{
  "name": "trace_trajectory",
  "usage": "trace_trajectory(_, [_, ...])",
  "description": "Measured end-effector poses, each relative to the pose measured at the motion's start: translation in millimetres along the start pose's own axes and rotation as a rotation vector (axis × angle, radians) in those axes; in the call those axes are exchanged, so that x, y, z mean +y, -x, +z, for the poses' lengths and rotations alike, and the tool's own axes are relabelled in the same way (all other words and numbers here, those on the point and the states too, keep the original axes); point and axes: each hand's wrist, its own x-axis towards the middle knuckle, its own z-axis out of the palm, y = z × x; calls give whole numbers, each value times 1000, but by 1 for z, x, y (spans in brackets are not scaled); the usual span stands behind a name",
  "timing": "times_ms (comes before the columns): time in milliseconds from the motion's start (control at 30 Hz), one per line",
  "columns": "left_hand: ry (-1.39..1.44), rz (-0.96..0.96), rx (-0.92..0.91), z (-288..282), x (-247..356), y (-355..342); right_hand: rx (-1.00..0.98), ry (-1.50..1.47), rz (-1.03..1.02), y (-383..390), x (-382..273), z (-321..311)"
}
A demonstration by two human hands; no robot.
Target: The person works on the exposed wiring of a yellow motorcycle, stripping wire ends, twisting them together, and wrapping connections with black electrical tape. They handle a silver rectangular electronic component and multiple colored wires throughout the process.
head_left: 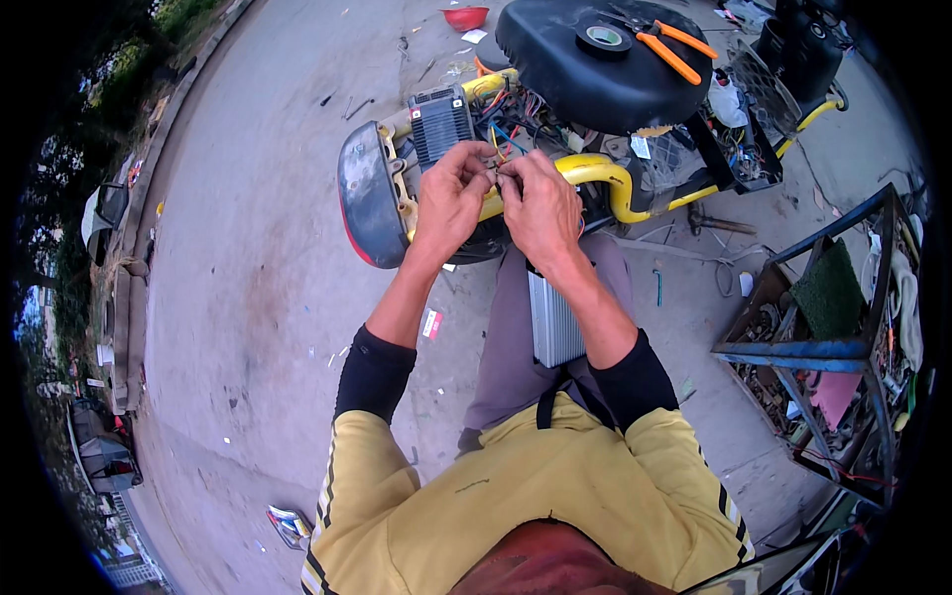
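My left hand (454, 203) and my right hand (540, 208) meet above the yellow tubular frame (595, 171) of a partly dismantled vehicle, fingertips pinched on thin wires whose exact join is too small to tell. Loose coloured wires (504, 134) rise just beyond the fingers. A black finned box (441, 129) is beside them, next to a dark rear panel (367, 193). A silver finned box (555, 322) rests between my legs, below the right hand.
A black seat (555, 74) carries a tape roll (603, 38) and orange-handled pliers (674, 55). A hammer (724, 223) lies on the pavement. A metal-framed scrap bin (793, 352) stands right, a red bowl (465, 18) behind, a kerb (169, 104) left.
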Motion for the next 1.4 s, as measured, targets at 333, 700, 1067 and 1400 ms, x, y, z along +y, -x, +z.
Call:
trace_trajectory(333, [553, -625, -87, -18, -7, -25, 40, -104, 2, 4, 4, 4])
trace_trajectory(700, [-811, 584, 9, -19, 4, 11, 18, -130, 45, 2, 6, 4])
trace_trajectory(1067, [-525, 182, -3, -7, -16, 2, 0, -113, 19, 3, 6, 3])
trace_trajectory(1400, [513, -805, -238, -30, 3, -24, 1, -168, 49, 6, 2, 0])
